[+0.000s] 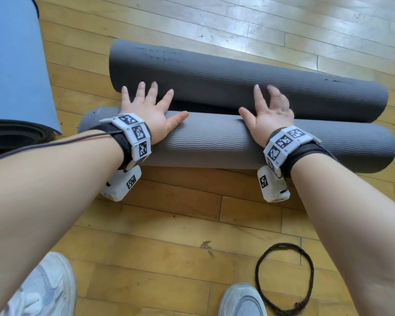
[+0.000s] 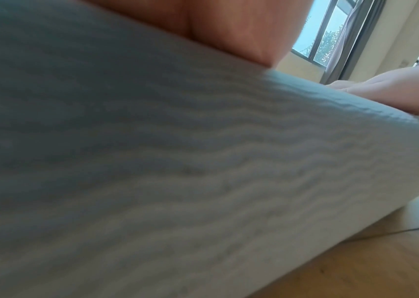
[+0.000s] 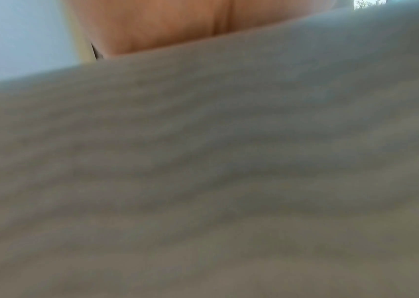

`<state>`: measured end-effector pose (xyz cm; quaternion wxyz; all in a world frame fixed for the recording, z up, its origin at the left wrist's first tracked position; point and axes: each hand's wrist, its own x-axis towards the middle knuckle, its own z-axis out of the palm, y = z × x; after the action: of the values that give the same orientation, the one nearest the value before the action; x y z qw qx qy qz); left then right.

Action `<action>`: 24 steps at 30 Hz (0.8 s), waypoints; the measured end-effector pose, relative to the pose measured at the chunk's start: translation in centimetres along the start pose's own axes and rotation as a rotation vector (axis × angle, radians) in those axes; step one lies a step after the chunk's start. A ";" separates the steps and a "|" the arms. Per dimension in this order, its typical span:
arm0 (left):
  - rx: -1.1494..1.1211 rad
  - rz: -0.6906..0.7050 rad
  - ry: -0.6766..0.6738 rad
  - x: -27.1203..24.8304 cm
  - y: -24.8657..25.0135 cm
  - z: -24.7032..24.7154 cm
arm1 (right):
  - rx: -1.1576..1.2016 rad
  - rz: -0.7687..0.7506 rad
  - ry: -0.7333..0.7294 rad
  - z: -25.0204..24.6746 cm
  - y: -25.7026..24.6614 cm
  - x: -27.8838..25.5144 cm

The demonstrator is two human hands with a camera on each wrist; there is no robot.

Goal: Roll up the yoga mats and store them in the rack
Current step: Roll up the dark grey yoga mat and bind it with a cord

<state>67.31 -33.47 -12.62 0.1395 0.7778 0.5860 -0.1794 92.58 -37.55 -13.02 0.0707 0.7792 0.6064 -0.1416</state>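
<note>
A grey ribbed yoga mat lies across the wooden floor as two rolls side by side: a near roll (image 1: 214,142) and a far roll (image 1: 237,80). My left hand (image 1: 148,106) lies flat on the near roll's left part, fingers spread and reaching onto the far roll. My right hand (image 1: 269,110) lies the same way further right. Neither hand grips anything. In the left wrist view the mat (image 2: 177,161) fills the frame under my palm (image 2: 228,26). The right wrist view shows the mat (image 3: 203,161) blurred and close. No rack is in view.
A blue mat (image 1: 14,65) lies flat at the left, with a dark rolled mat (image 1: 14,135) in front of it. A black cord loop (image 1: 285,277) lies on the floor by my right shoe (image 1: 242,302). My left shoe (image 1: 43,288) is bottom left. A window (image 2: 330,36) is behind.
</note>
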 end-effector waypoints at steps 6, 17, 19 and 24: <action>-0.012 -0.001 0.050 0.7 0.1 -0.1 | 0.011 -0.018 -0.043 -0.3 0.1 1.0; 0.125 0.027 0.067 -2.5 0.2 1.0 | 0.060 -0.086 -0.072 -0.8 0.4 1.4; 0.092 0.022 0.058 -1.8 0.1 0.8 | 0.079 -0.091 -0.071 -1.0 0.3 1.4; 0.059 0.049 0.048 0.6 -0.5 0.0 | 0.071 -0.166 -0.032 -0.9 0.3 2.9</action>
<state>66.98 -32.86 -12.87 0.1070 0.7998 0.5643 -0.1746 93.64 -34.68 -13.11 0.0406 0.7258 0.6624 -0.1810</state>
